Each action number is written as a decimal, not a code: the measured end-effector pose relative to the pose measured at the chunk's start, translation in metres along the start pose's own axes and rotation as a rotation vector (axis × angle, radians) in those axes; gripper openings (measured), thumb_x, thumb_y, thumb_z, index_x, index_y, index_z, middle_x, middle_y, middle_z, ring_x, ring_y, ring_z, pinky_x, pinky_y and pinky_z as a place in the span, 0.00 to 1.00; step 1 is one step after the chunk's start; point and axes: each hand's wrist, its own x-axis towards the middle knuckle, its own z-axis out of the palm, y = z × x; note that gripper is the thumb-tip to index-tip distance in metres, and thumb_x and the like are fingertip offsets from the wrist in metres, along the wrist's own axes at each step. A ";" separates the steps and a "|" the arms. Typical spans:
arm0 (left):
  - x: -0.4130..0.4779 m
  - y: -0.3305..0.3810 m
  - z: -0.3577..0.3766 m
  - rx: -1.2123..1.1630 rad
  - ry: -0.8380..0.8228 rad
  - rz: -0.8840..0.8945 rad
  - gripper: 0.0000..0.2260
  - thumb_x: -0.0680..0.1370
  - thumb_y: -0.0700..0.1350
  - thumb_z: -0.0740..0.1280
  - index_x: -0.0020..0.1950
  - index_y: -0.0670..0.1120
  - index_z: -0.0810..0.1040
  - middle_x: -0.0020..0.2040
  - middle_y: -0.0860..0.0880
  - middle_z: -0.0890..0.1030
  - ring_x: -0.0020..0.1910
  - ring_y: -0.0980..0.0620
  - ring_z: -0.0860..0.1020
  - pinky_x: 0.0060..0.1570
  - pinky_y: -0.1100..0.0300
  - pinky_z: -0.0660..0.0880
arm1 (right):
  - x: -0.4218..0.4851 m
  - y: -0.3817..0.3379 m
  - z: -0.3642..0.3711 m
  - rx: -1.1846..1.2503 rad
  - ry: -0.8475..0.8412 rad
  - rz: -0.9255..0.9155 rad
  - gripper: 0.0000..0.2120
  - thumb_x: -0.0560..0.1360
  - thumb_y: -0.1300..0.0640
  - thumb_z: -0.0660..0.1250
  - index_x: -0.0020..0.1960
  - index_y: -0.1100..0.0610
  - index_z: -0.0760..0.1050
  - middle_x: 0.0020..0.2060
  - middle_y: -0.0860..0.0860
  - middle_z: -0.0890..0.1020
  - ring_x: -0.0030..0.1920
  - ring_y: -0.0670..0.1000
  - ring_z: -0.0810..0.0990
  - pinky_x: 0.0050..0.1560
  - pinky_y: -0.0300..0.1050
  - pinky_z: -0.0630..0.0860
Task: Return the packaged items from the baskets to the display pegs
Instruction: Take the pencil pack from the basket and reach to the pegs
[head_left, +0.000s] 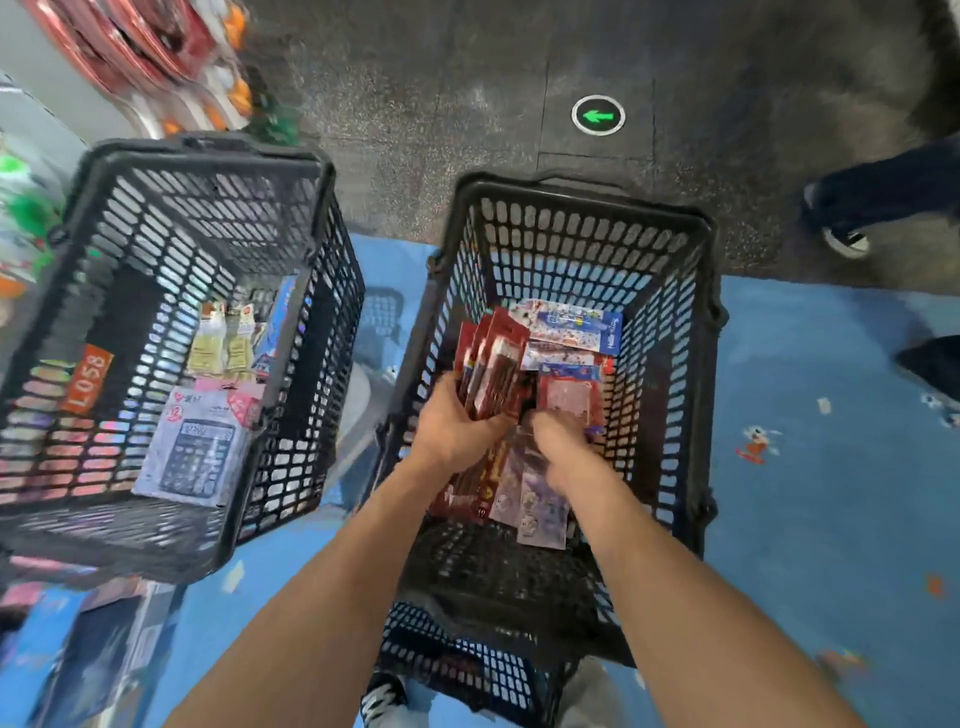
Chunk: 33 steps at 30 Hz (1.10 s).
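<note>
- Right-hand basket (582, 192): black plastic mesh, standing on the blue floor. Both hands work inside it, and loose packaged items cover its bottom.
- Left hand (457, 426): fingers curled round a stack of red packs (493, 364), gripped by its near end toward the basket's left wall.
- Orientation of the stack: the packs stand on edge, faces pressed together. Their long axis runs from the hand toward the basket's far wall, with the free ends tilted up and away from the person.
- Right hand (566, 447): lowered among the flat packs near the middle of the basket, fingers bent downward. Blur hides whether they hold anything.
- Still in this basket: a blue-and-white pack (571, 322) at the far wall and pale purple packs (540, 504) by the near wall.
- Left-hand basket (208, 148): a packaged calculator (195, 452) near its front and small yellow packs (223, 343) behind it.
- Progress, as a judgement: early to middle. Both baskets hold stock, and the held stack is gathered but not yet hung.
- Hanging goods (130, 47): blurred, at the upper left; no peg is discernible.
</note>
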 end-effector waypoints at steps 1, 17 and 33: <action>0.006 -0.007 0.006 0.014 -0.005 -0.029 0.23 0.71 0.42 0.79 0.60 0.48 0.71 0.52 0.51 0.79 0.53 0.52 0.78 0.49 0.65 0.71 | 0.013 0.001 0.005 -0.046 0.013 -0.020 0.08 0.80 0.60 0.60 0.53 0.60 0.77 0.42 0.57 0.82 0.39 0.55 0.80 0.38 0.47 0.76; 0.096 -0.111 0.080 0.178 -0.060 -0.352 0.42 0.58 0.65 0.70 0.69 0.50 0.71 0.64 0.45 0.79 0.62 0.43 0.79 0.62 0.45 0.77 | 0.082 0.012 0.043 -0.186 0.040 -0.068 0.09 0.77 0.64 0.61 0.54 0.63 0.77 0.44 0.58 0.80 0.45 0.57 0.78 0.43 0.47 0.75; 0.086 -0.072 0.084 0.412 -0.215 -0.340 0.36 0.73 0.52 0.71 0.76 0.44 0.62 0.72 0.40 0.67 0.69 0.36 0.70 0.67 0.43 0.72 | 0.086 0.026 0.050 -0.060 0.161 -0.079 0.25 0.82 0.41 0.55 0.56 0.60 0.80 0.49 0.56 0.83 0.50 0.57 0.81 0.56 0.51 0.76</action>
